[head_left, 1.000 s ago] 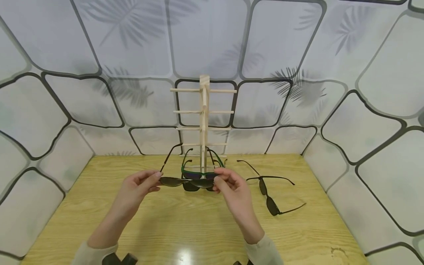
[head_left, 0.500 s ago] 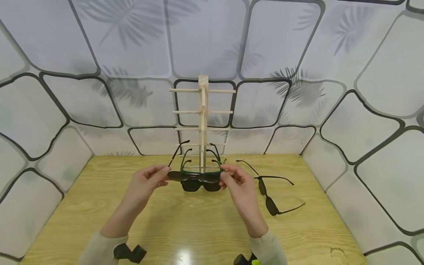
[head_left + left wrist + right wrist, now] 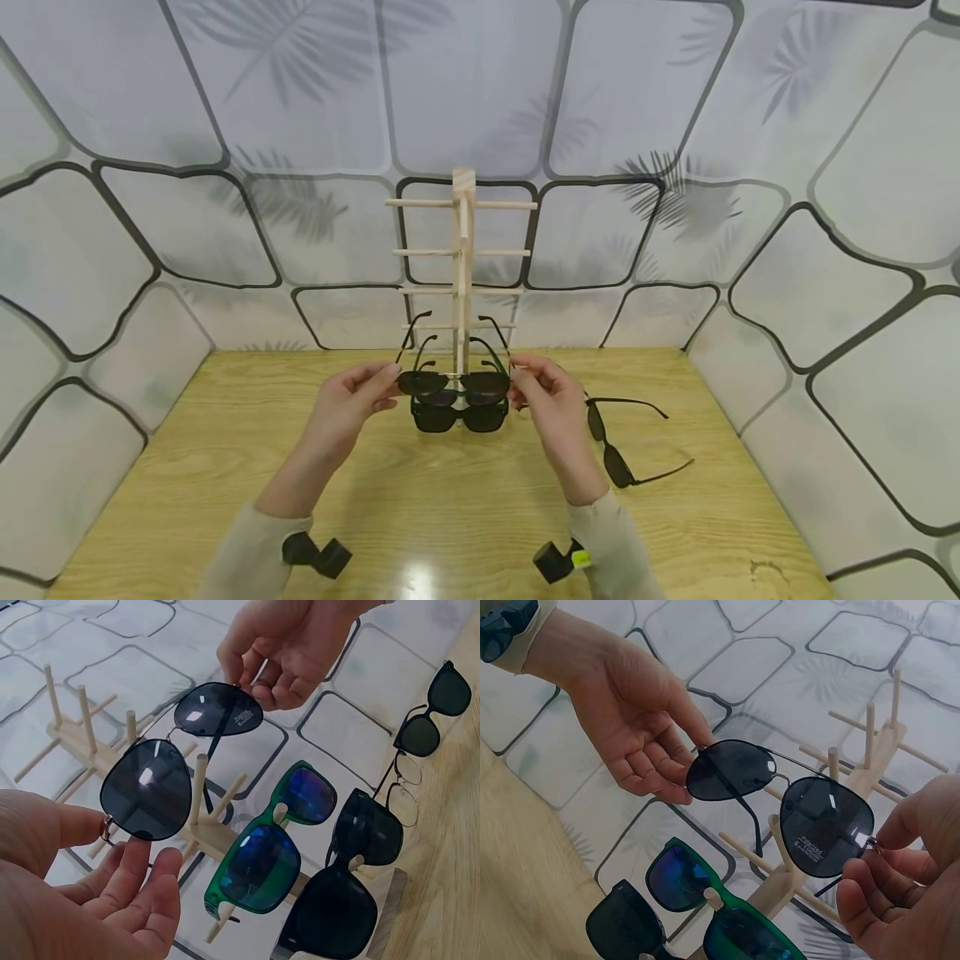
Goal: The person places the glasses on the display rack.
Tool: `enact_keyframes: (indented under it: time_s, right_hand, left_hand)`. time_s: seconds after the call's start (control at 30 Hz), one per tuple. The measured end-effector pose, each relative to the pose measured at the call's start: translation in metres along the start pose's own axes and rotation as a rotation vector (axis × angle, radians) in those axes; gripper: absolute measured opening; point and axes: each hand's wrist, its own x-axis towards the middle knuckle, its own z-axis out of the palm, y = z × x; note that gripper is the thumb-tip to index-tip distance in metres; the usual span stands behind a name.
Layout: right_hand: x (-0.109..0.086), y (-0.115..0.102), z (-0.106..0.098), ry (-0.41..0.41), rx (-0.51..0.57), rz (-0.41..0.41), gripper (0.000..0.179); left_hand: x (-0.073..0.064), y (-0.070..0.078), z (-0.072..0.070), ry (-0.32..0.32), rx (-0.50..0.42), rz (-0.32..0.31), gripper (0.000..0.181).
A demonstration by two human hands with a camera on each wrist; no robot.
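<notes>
Between both hands, a pair of dark aviator sunglasses is held up with its temples pointing toward the wooden glasses rack. My left hand pinches one hinge end; my right hand pinches the other. In the right wrist view, small white print shows on one lens. Below the aviators, green-framed sunglasses with bluish lenses sit on the rack's pegs. Lowest on the rack are black sunglasses. Whether the aviators touch the rack, I cannot tell.
Black-framed sunglasses lie on the wood-grain table at the right. Thin-rimmed clear glasses are near them, mostly behind my right hand in the head view. Bare pegs stick out on the rack's upper levels. Patterned walls surround the table.
Both hands have carried the aviator sunglasses forward, up and slightly right toward the rack. More of the black pair below shows now. The glasses on the table have not moved.
</notes>
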Motion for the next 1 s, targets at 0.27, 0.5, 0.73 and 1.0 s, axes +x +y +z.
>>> enact_keyframes:
  time_s: [0.27,0.5,0.73,1.0]
  right_hand:
    - [0.011,0.004,-0.002,0.002,0.0,0.017,0.021]
    - [0.017,0.007,-0.002,0.015,-0.022,0.029,0.021]
    - [0.021,0.011,-0.002,0.016,-0.015,0.029,0.021]
    - [0.024,0.013,-0.001,0.02,-0.007,0.042,0.022]
  left_hand:
    - [0.009,-0.004,0.006,0.03,0.002,0.003,0.045]
    - [0.015,-0.007,0.009,0.041,0.015,0.003,0.045]
    - [0.021,-0.011,0.01,0.051,0.006,0.003,0.043]
    - [0.023,-0.013,0.01,0.056,0.021,-0.004,0.042]
